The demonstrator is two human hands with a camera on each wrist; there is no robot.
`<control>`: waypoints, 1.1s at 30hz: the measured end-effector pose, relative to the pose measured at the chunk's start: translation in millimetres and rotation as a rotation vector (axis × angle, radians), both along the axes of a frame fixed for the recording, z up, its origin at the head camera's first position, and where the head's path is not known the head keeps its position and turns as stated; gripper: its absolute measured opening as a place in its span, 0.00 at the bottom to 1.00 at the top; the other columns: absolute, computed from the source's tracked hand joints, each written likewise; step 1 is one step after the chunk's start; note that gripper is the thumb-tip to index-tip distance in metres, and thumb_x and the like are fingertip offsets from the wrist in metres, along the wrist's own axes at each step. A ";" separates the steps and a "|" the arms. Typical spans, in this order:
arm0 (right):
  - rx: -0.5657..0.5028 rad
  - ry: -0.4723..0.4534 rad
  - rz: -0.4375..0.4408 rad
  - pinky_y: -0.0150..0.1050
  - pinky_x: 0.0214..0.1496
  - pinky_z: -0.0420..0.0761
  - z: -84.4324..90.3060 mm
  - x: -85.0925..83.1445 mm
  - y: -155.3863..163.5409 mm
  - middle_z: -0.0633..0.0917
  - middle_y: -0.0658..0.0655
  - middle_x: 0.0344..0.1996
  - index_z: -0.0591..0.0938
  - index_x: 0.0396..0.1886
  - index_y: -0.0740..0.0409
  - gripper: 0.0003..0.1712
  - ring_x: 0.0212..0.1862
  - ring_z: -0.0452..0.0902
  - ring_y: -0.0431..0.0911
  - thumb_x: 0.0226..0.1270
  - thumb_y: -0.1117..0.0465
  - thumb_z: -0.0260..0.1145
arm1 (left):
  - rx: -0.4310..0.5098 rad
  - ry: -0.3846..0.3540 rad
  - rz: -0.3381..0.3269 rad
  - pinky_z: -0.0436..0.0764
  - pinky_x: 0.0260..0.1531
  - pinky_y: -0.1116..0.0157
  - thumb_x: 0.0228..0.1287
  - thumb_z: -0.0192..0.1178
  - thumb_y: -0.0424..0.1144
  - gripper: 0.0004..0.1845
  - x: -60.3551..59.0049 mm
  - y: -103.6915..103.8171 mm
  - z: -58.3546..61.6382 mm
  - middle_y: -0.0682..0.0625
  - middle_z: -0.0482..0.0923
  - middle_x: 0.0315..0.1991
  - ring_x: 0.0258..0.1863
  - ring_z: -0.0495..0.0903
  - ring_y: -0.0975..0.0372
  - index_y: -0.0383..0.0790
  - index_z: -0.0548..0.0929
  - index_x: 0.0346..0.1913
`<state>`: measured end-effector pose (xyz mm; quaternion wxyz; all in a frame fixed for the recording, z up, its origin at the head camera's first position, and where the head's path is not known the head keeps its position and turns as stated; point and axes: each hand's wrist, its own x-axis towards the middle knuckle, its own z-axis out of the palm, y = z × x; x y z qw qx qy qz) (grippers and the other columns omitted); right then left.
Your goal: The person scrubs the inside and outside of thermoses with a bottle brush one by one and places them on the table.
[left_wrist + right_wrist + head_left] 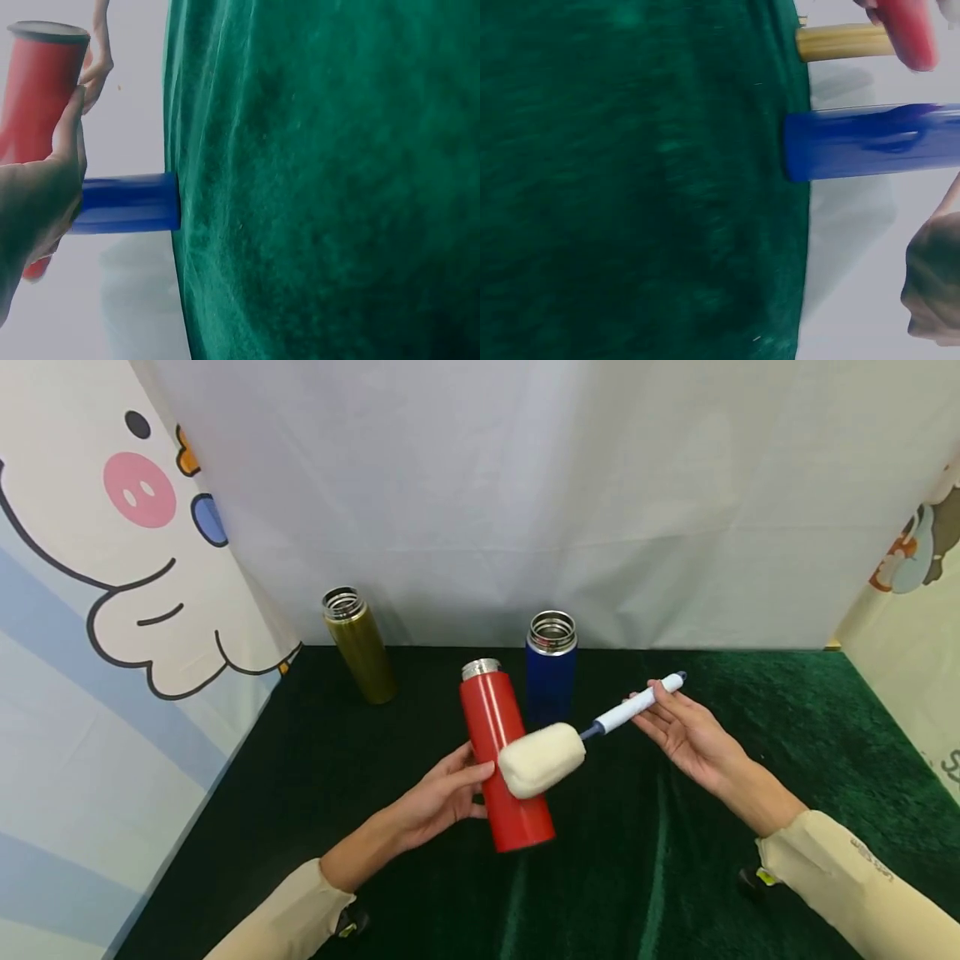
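while hands (442, 793) grip | flasks (504, 752): 3 | brush (542, 758): 1

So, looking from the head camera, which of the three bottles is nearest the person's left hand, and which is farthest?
1. red bottle: held in the left hand, centre of the cloth.
2. blue bottle: standing just behind the red one, to the right.
3. olive-gold bottle: standing at the back left, farthest.
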<state>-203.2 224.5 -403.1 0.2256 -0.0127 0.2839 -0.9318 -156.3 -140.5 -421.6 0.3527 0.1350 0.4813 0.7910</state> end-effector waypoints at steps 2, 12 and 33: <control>-0.074 -0.021 -0.049 0.42 0.58 0.86 4.8 -4.8 -3.3 0.88 0.62 0.47 0.77 0.48 0.62 0.08 0.53 0.87 0.51 0.80 0.65 0.53 | -0.013 0.023 -0.040 0.83 0.60 0.52 0.79 0.50 0.39 0.34 1.3 0.7 -1.1 0.49 0.69 0.69 0.62 0.78 0.57 0.46 0.49 0.81; -0.038 -0.057 -0.064 0.40 0.58 0.86 3.9 -6.0 -4.8 0.86 0.58 0.44 0.76 0.46 0.58 0.05 0.51 0.87 0.48 0.80 0.63 0.54 | 0.001 0.014 0.052 0.86 0.53 0.58 0.81 0.47 0.44 0.26 2.7 0.3 1.9 0.52 0.81 0.59 0.52 0.85 0.60 0.41 0.60 0.75; -0.134 -0.181 -0.095 0.41 0.59 0.85 4.8 -6.4 -10.1 0.85 0.59 0.45 0.77 0.45 0.60 0.04 0.51 0.88 0.50 0.77 0.63 0.58 | -0.092 0.041 -0.035 0.83 0.60 0.52 0.77 0.54 0.41 0.31 0.5 -3.8 3.2 0.50 0.75 0.65 0.60 0.80 0.56 0.41 0.57 0.77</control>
